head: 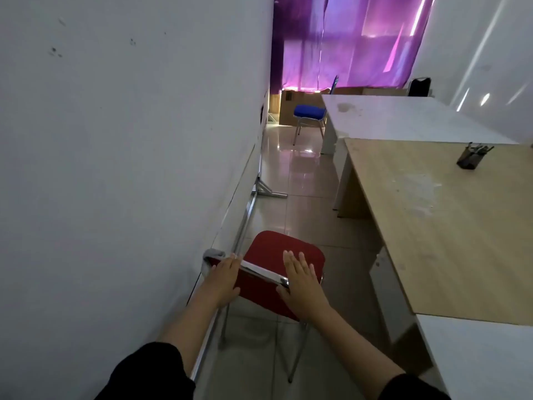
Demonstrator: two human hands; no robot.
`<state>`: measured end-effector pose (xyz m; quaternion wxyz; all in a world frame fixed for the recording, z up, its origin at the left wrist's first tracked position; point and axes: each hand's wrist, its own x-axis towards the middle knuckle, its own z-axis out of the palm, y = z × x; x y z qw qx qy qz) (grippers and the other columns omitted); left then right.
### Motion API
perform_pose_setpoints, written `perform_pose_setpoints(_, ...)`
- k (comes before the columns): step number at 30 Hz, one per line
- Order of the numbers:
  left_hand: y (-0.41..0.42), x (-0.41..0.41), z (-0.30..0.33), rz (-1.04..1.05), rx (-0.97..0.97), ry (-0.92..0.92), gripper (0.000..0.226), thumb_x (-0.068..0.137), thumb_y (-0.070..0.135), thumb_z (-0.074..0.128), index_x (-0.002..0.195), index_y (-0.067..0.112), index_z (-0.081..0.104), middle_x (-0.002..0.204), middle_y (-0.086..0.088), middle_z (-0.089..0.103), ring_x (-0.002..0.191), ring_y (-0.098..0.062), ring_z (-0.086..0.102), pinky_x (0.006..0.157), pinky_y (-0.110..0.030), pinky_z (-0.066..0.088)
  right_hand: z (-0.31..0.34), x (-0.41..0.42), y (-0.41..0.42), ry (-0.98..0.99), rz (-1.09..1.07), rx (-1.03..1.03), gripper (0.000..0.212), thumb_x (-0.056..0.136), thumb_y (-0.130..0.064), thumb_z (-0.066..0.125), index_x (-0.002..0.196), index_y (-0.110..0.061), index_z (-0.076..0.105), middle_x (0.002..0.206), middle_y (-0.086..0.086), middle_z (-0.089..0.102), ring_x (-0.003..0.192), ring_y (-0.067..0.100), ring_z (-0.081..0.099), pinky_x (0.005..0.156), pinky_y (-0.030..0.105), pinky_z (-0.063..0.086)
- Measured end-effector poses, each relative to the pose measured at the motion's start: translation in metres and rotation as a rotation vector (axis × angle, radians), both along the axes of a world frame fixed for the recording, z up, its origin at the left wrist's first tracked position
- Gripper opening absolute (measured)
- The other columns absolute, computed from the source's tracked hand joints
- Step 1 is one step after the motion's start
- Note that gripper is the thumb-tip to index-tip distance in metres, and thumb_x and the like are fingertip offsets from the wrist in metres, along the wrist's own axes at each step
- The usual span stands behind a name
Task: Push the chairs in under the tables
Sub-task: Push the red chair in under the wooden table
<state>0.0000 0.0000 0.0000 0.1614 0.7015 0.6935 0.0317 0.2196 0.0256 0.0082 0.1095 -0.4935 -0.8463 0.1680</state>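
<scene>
A red padded chair (284,249) with chrome legs stands in the aisle right in front of me, its back towards me. It is beside the light wooden table (447,226), outside its edge and not under it. My left hand (223,274) lies on the left end of the chair's backrest (259,287), fingers straight over the top rail. My right hand (302,280) lies flat at the right end, fingers spread and thumb behind the rail. Further down the aisle a blue chair (309,111) stands at the corner of a white table (403,116).
A board with a metal frame (245,220) leans along the left wall, with a grey cloth (212,254) on its corner. A dark pen holder (470,160) sits on the wooden table. Another white table (476,356) is near right. A black chair (419,86) stands by the purple curtain.
</scene>
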Motion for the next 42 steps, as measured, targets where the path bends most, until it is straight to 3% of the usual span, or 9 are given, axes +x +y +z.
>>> perform_pose_setpoints(9,0.035,-0.017,-0.018,-0.069,-0.066,0.166,0.084,0.082,0.016,0.064,0.148,0.014,0.011,0.156,-0.011,0.014,0.144,-0.030,0.009,0.118,-0.046,0.011,-0.045,-0.038,0.023,-0.157,0.018,-0.178,0.087,0.091,-0.023,0.058,0.149,-0.012,-0.007,0.159,0.009,0.000,0.145,0.026,-0.003,0.117,0.044,0.001)
perform_pose_setpoints(13,0.041,-0.004,-0.029,-0.033,-0.061,0.285,0.084,0.084,0.019,0.062,0.149,0.017,0.010,0.156,-0.011,0.012,0.144,-0.036,0.002,0.117,-0.054,0.006,-0.059,-0.047,0.037,-0.172,-0.023,-0.112,0.062,0.087,-0.021,0.060,0.140,-0.012,0.029,0.136,0.008,0.047,0.127,0.026,0.042,0.113,0.044,0.023)
perform_pose_setpoints(16,0.046,0.006,-0.050,0.008,0.002,0.315,0.081,0.083,0.017,0.062,0.149,0.022,0.015,0.156,-0.011,0.016,0.144,-0.037,0.006,0.112,-0.063,0.001,-0.072,-0.046,0.051,-0.142,-0.039,-0.034,0.041,0.079,-0.020,0.068,0.115,-0.019,0.047,0.094,0.000,0.063,0.082,0.019,0.062,0.067,0.031,0.049)
perform_pose_setpoints(19,0.059,-0.006,-0.065,-0.135,0.154,0.248,0.076,0.065,0.010,0.075,0.133,0.028,0.047,0.133,-0.002,0.054,0.125,-0.027,0.050,0.104,-0.068,0.029,-0.084,-0.038,0.065,-0.068,0.085,0.066,0.030,0.070,-0.023,0.072,0.096,-0.023,0.056,0.069,-0.006,0.063,0.052,0.011,0.058,0.042,0.022,0.037)
perform_pose_setpoints(21,0.075,-0.022,-0.071,-0.314,0.258,0.241,0.060,0.061,0.013,0.081,0.114,0.030,0.060,0.107,0.007,0.068,0.098,-0.017,0.064,0.092,-0.048,0.050,-0.085,-0.032,0.074,-0.017,0.217,0.106,0.032,0.073,-0.031,0.058,0.104,-0.024,0.060,0.073,-0.008,0.067,0.053,0.009,0.060,0.041,0.020,0.038)
perform_pose_setpoints(24,0.112,-0.037,-0.073,-0.403,0.184,0.202,0.026,0.075,0.019,0.073,0.096,0.029,0.063,0.085,0.008,0.069,0.077,-0.013,0.066,0.069,-0.032,0.057,-0.083,-0.028,0.094,0.015,0.281,0.119,0.047,0.068,-0.036,0.065,0.114,-0.026,0.058,0.081,-0.012,0.068,0.060,0.007,0.061,0.041,0.019,0.039)
perform_pose_setpoints(30,0.177,-0.011,-0.065,-0.519,0.079,0.233,0.018,0.071,0.022,0.071,0.083,0.031,0.061,0.069,0.008,0.069,0.057,-0.009,0.063,0.048,-0.025,0.051,-0.077,0.009,0.155,-0.074,0.227,0.064,0.039,0.074,-0.044,0.057,0.110,-0.029,0.053,0.083,-0.011,0.068,0.061,0.011,0.063,0.043,0.026,0.047)
perform_pose_setpoints(36,0.242,0.033,-0.060,-0.488,0.086,0.190,0.019,0.074,0.008,0.060,0.090,0.018,0.064,0.074,-0.001,0.070,0.061,-0.022,0.065,0.055,-0.034,0.055,-0.077,0.049,0.230,-0.169,0.130,0.021,0.046,0.077,-0.054,0.045,0.111,-0.025,0.056,0.092,-0.007,0.070,0.070,0.014,0.066,0.058,0.030,0.053)
perform_pose_setpoints(42,0.306,0.039,-0.061,-0.516,0.150,0.197,0.015,0.067,0.010,0.070,0.076,0.020,0.064,0.057,0.001,0.066,0.045,-0.017,0.060,0.042,-0.025,0.048,-0.074,0.052,0.289,-0.194,0.053,-0.068,0.033,0.081,-0.048,0.050,0.102,-0.024,0.054,0.091,-0.006,0.068,0.074,0.015,0.064,0.062,0.031,0.051)
